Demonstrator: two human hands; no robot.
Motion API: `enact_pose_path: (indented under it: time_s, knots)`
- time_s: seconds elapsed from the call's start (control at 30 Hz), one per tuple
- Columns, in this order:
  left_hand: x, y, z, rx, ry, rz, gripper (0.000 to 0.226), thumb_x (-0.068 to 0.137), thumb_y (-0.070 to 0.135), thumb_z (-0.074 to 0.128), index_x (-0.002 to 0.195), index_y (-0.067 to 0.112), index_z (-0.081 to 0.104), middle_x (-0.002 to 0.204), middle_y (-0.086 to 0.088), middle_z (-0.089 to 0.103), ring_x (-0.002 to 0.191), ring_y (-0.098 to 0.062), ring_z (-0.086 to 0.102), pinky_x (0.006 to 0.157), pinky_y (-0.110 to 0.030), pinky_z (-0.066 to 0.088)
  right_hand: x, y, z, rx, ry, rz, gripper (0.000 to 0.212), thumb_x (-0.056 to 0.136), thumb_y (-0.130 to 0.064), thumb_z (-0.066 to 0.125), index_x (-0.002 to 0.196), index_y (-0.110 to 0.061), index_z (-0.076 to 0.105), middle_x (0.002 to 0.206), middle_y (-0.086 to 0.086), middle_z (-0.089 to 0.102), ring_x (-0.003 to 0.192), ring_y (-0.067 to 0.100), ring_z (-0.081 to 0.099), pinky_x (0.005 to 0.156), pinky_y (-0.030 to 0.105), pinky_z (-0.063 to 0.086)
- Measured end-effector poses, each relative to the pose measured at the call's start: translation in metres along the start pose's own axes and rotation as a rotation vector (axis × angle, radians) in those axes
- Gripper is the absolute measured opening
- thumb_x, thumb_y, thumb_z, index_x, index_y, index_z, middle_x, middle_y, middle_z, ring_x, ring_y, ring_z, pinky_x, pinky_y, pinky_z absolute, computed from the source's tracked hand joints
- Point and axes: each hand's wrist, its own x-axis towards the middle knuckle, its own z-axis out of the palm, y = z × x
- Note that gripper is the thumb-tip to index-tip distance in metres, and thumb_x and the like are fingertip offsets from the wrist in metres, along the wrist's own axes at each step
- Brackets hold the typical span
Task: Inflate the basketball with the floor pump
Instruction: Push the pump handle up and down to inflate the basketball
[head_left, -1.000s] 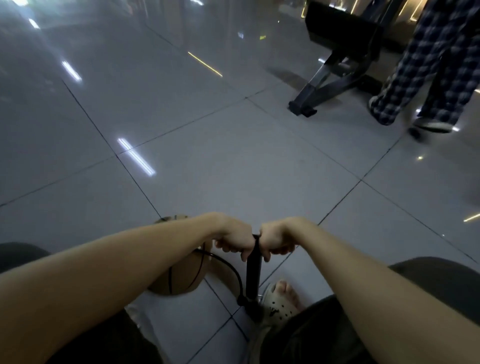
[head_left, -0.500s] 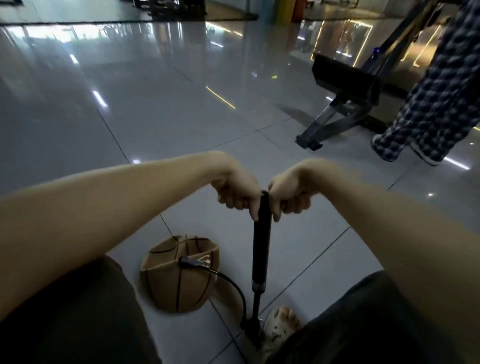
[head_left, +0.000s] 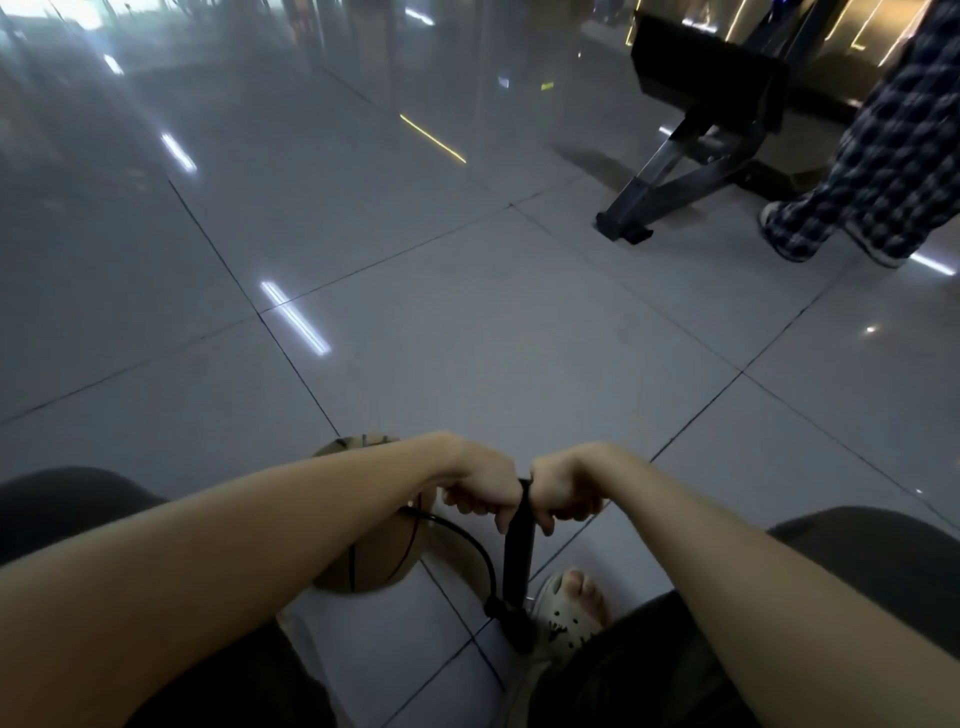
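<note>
A black floor pump (head_left: 518, 566) stands upright on the tiled floor between my knees. My left hand (head_left: 483, 491) and my right hand (head_left: 563, 496) each grip one side of its handle, fingers curled under, with the handle pushed low on the barrel. A black hose (head_left: 467, 540) curves from the pump's base to a brown, partly flat basketball (head_left: 382, 558) on the floor at the left, mostly hidden behind my left forearm. My sandalled foot (head_left: 563, 605) rests by the pump's base.
A dark metal bench frame (head_left: 675, 176) stands at the far right. Beside it another person's legs in checked trousers (head_left: 878, 171) are on the floor. Glossy grey floor tiles (head_left: 467, 338) stretch ahead and to the left.
Half a second ago the handle was raised high; both hands have pushed it back down to the barrel. The view has tilted down, and my left forearm covers most of the ball again.
</note>
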Motion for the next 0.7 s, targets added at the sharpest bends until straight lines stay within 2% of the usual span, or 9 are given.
enact_pose_path:
  time_s: [0.2, 0.4, 0.5, 0.6, 0.7]
  knots:
    - [-0.026, 0.009, -0.007, 0.013, -0.062, -0.029, 0.039, 0.09, 0.019, 0.069, 0.063, 0.022, 0.042, 0.056, 0.003, 0.033, 0.046, -0.015, 0.025, 0.046, -0.025, 0.02, -0.021, -0.006, -0.004, -0.026, -0.02, 0.019, 0.004, 0.088, -0.007, 0.062, 0.09, -0.008, 0.059, 0.058, 0.003, 0.034, 0.05, 0.017, 0.026, 0.052, 0.03, 0.024]
    - [-0.109, 0.024, -0.075, -0.055, -0.032, 0.007, 0.04, 0.093, 0.019, 0.067, 0.062, 0.024, 0.041, 0.051, 0.006, 0.029, 0.044, -0.012, 0.022, 0.046, -0.024, 0.016, -0.102, -0.027, -0.074, 0.018, 0.01, -0.041, 0.028, 0.088, -0.007, 0.063, 0.068, -0.017, 0.046, 0.053, -0.002, 0.027, 0.045, 0.014, 0.021, 0.049, 0.024, 0.015]
    - [-0.149, 0.035, -0.118, -0.06, 0.037, 0.053, 0.039, 0.093, 0.018, 0.067, 0.064, 0.024, 0.042, 0.055, 0.005, 0.027, 0.048, -0.014, 0.019, 0.051, -0.027, 0.013, -0.143, -0.034, -0.113, 0.076, 0.084, -0.083, 0.037, 0.087, -0.005, 0.063, 0.064, -0.02, 0.039, 0.057, -0.001, 0.023, 0.05, 0.015, 0.016, 0.052, 0.028, 0.012]
    - [-0.138, 0.035, -0.118, -0.041, 0.036, 0.055, 0.039, 0.092, 0.015, 0.067, 0.064, 0.023, 0.041, 0.056, 0.004, 0.025, 0.049, -0.014, 0.017, 0.051, -0.028, 0.012, -0.136, -0.027, -0.114, 0.084, 0.067, -0.096, 0.042, 0.085, -0.004, 0.064, 0.06, -0.022, 0.036, 0.058, -0.001, 0.023, 0.052, 0.016, 0.015, 0.054, 0.03, 0.011]
    - [-0.087, 0.027, -0.081, -0.038, -0.023, 0.019, 0.039, 0.088, 0.01, 0.067, 0.06, 0.022, 0.042, 0.053, 0.004, 0.026, 0.046, -0.014, 0.017, 0.049, -0.027, 0.013, -0.083, -0.011, -0.08, 0.08, -0.009, -0.067, 0.042, 0.084, -0.002, 0.064, 0.057, -0.021, 0.038, 0.055, -0.001, 0.024, 0.049, 0.014, 0.017, 0.053, 0.028, 0.012]
